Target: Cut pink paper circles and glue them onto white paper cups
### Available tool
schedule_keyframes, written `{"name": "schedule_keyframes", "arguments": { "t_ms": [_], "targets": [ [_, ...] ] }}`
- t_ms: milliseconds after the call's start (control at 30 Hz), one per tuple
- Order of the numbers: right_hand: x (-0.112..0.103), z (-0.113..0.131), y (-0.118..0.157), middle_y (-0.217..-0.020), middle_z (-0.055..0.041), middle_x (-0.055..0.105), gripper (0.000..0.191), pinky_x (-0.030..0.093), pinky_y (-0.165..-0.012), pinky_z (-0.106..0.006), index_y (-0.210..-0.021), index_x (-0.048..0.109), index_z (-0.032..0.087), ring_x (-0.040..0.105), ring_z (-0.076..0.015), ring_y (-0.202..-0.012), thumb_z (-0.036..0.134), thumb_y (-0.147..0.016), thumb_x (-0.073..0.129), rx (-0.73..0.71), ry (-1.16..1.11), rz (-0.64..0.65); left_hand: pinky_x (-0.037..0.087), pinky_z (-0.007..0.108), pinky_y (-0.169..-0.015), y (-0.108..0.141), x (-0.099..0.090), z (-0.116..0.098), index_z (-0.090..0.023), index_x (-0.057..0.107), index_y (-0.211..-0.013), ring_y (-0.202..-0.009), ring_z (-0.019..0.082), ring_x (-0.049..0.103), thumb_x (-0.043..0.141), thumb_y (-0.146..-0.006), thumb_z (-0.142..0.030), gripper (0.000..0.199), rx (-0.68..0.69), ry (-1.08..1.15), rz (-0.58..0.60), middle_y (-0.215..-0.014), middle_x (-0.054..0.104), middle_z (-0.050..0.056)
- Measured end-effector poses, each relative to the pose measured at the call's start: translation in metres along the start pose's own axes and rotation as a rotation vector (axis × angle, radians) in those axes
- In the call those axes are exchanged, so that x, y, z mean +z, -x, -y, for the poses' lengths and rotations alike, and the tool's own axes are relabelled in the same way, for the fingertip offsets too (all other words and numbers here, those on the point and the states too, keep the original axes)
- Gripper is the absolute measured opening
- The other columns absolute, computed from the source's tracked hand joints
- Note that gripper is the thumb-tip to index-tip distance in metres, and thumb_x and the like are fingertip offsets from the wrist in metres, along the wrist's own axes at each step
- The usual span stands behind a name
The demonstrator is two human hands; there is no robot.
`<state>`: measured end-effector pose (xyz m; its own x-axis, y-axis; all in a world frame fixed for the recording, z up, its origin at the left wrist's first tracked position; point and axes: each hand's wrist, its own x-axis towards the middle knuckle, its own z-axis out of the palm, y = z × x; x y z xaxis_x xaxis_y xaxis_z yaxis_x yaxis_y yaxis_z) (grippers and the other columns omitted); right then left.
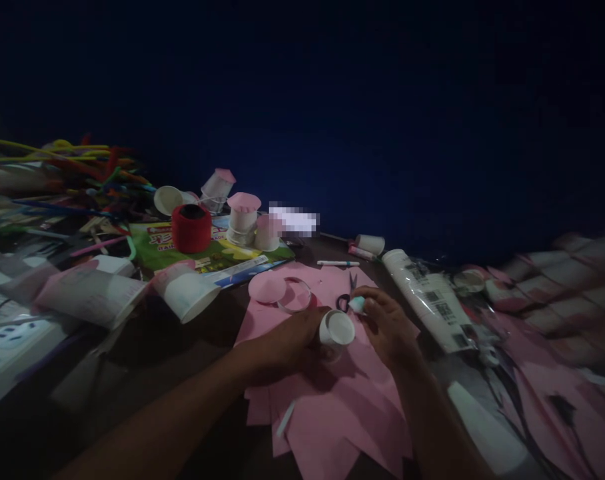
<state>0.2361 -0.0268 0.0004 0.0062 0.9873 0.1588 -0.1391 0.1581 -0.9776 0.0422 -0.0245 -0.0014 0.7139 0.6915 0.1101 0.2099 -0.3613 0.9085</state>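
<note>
Pink paper (327, 413) lies in overlapping sheets under both hands, and just above it the left hand (287, 340) has its grip closed around a white cup (337, 329), one round end facing up towards the camera. The right hand (390, 330) pinches a small pale green and white piece (357, 305) at its fingertips, near the cup but apart from it; what the piece is made of, I cannot tell. The step in hand looks like handling this piece beside the cup, and bringing the two together would call for a steady left hold and a light right pinch.

Scissors (353, 281) lie open by the right fingers, with a ring (310, 293) and a pink disc (266, 288) to their left and a pen (338, 263) beyond.

Dark and crowded, the counter (152, 350) also carries a green packet (150, 250) with a red spool (191, 230) and pink-topped cups (243, 219) on it. Wrapped cups (427, 293) lie to the right; pipe cleaners (95, 160) and a power strip (12, 333) sit on the left. The room is dim, its backdrop (342, 133) deep blue, and the picture's edges are blurred.
</note>
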Motion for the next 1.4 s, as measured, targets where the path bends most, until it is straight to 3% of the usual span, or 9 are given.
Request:
{"name": "schedule_keyframes", "arguments": {
  "t_ms": [267,467,600,667,800,900,1000,1300,1400],
  "targets": [
    [0.010,0.013,0.009,-0.084,-0.0047,0.055,0.015,0.040,-0.076,-0.035,-0.090,0.066,0.024,0.052,-0.0193,-0.084,0.018,-0.077,0.060,-0.374,0.751,0.324,0.038,0.023,-0.063,-0.004,0.001,-0.002,-0.017,0.049,-0.102,-0.077,0.014,0.051,0.056,-0.069,-0.010,0.035,0.029,0.020,0.004,-0.094,0.057,0.002],
    [0.006,0.016,0.010,-0.086,-0.0038,0.057,0.013,0.042,-0.072,-0.032,-0.088,0.064,0.024,0.054,-0.0179,-0.083,0.018,-0.081,0.056,-0.454,0.617,0.108,0.037,0.022,-0.060,-0.003,0.002,-0.001,-0.015,0.050,-0.100,-0.074,0.014,0.050,0.059,-0.069,-0.013,0.032,0.013,0.031,0.001,-0.091,0.057,0.003],
    [0.010,0.014,0.010,-0.081,-0.0045,0.058,0.014,0.042,-0.073,-0.034,-0.088,0.067,0.024,0.054,-0.0195,-0.081,0.020,-0.076,0.062,-0.431,0.712,0.273,0.038,0.023,-0.063,-0.003,-0.001,-0.005,-0.017,0.050,-0.102,-0.077,0.015,0.051,0.056,-0.068,-0.009,0.035,0.030,0.053,0.025,-0.093,0.057,0.003],
    [0.009,0.014,0.010,-0.081,-0.0040,0.059,0.012,0.041,-0.073,-0.034,-0.086,0.067,0.025,0.053,-0.0191,-0.081,0.020,-0.075,0.063,-0.423,0.624,0.189,0.038,0.023,-0.064,-0.002,-0.003,-0.007,-0.016,0.049,-0.102,-0.077,0.015,0.051,0.056,-0.069,-0.010,0.034,0.021,0.042,0.023,-0.093,0.057,0.003],
    [-0.005,0.012,0.002,-0.077,-0.0013,0.056,0.012,0.042,-0.064,-0.028,-0.081,0.064,0.025,0.052,-0.0140,-0.069,0.034,-0.081,0.055,-0.285,0.092,-0.159,0.037,0.025,-0.067,-0.001,-0.003,-0.008,-0.017,0.052,-0.094,-0.076,0.015,0.051,0.055,-0.069,-0.012,0.025,0.024,-0.020,0.009,-0.087,0.056,0.001],
    [-0.016,0.004,-0.008,-0.069,0.0010,0.051,0.019,0.041,-0.055,-0.025,-0.079,0.062,0.024,0.047,-0.0109,-0.059,0.041,-0.081,0.053,-0.040,-0.189,-0.154,0.037,0.024,-0.066,-0.002,0.000,-0.003,-0.018,0.051,-0.098,-0.078,0.015,0.051,0.055,-0.067,-0.010,0.032,0.024,-0.017,-0.001,-0.091,0.057,0.001],
    [-0.020,-0.001,-0.011,-0.066,0.0015,0.050,0.021,0.039,-0.052,-0.023,-0.076,0.061,0.021,0.046,-0.0100,-0.056,0.042,-0.077,0.059,0.094,-0.215,-0.091,0.037,0.024,-0.065,-0.003,0.001,0.000,-0.018,0.050,-0.101,-0.080,0.016,0.051,0.054,-0.065,-0.007,0.038,0.031,-0.014,0.001,-0.093,0.058,0.002],
    [-0.010,0.013,0.004,-0.074,-0.0010,0.059,0.009,0.041,-0.065,-0.026,-0.074,0.062,0.019,0.052,-0.0144,-0.070,0.028,-0.074,0.061,-0.069,0.540,0.073,0.037,0.025,-0.066,0.001,-0.003,-0.007,-0.018,0.050,-0.098,-0.079,0.016,0.050,0.054,-0.067,-0.010,0.032,-0.006,0.026,0.013,-0.090,0.056,0.001],
    [-0.008,0.016,0.006,-0.068,0.0004,0.055,0.009,0.040,-0.060,-0.025,-0.074,0.060,0.019,0.049,-0.0130,-0.063,0.027,-0.077,0.058,-0.067,0.676,0.142,0.036,0.024,-0.064,0.000,-0.002,-0.006,-0.017,0.050,-0.094,-0.077,0.015,0.049,0.053,-0.066,-0.008,0.029,-0.005,0.040,0.020,-0.088,0.055,0.001]
  ]
}}
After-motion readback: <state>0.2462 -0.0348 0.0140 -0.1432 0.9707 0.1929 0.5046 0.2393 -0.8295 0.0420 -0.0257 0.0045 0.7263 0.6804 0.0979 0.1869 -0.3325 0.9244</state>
